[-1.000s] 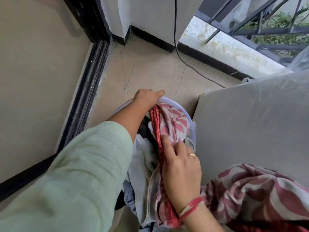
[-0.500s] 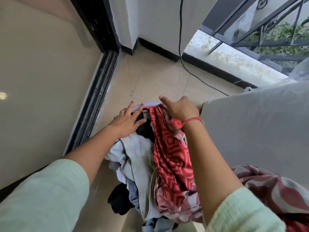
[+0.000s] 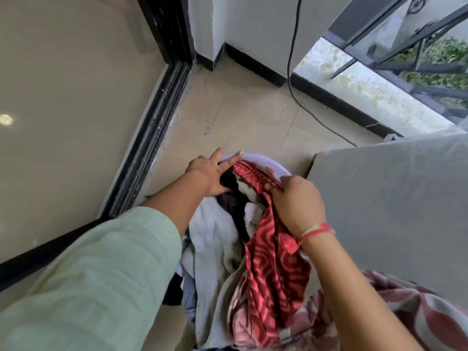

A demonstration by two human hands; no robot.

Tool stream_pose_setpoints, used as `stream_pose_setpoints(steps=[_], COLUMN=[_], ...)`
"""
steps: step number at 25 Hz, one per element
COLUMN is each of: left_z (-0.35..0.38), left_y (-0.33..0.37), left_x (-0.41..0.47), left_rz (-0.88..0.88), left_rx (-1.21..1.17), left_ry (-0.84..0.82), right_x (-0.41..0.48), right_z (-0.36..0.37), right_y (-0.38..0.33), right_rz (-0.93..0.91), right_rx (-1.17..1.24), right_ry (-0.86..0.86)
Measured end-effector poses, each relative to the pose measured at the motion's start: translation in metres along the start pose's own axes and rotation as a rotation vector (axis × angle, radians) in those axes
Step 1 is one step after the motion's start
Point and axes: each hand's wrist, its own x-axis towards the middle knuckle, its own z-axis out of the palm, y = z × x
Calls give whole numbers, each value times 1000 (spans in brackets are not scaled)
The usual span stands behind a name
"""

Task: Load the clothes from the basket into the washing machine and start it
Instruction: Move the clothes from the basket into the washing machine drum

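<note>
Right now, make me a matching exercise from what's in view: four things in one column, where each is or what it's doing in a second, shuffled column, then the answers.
Things
1. left hand
2. right hand
3. black cable
4. pale garment

Places or states
A. trails across the floor
B. fingers curled round the red patterned cloth
C. lies in the basket, left of the red patterned cloth
D. straight fingers rest on the basket's rim

Pairs: 1-D, 2-B, 3-A, 4-C
</note>
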Motion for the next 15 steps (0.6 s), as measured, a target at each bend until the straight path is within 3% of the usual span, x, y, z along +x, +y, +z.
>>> stream_pose_setpoints(steps=[2, 6, 12, 15], left_z=[2, 5, 23, 25], left_y=[-5, -9, 0, 1], left_x=[-4, -6, -38, -46], left_rz=[11, -166, -59, -168], left_rx=[-13, -177, -219, -335], left_ry=[25, -13, 61, 58], right_x=[-14, 23, -49, -26], right_z=[-2, -15, -26, -14], right_y=[-4, -21, -7, -2], right_rz=[-46, -76, -116, -82], right_rx=[8, 64, 93, 15], right_ry=[76, 9, 129, 100])
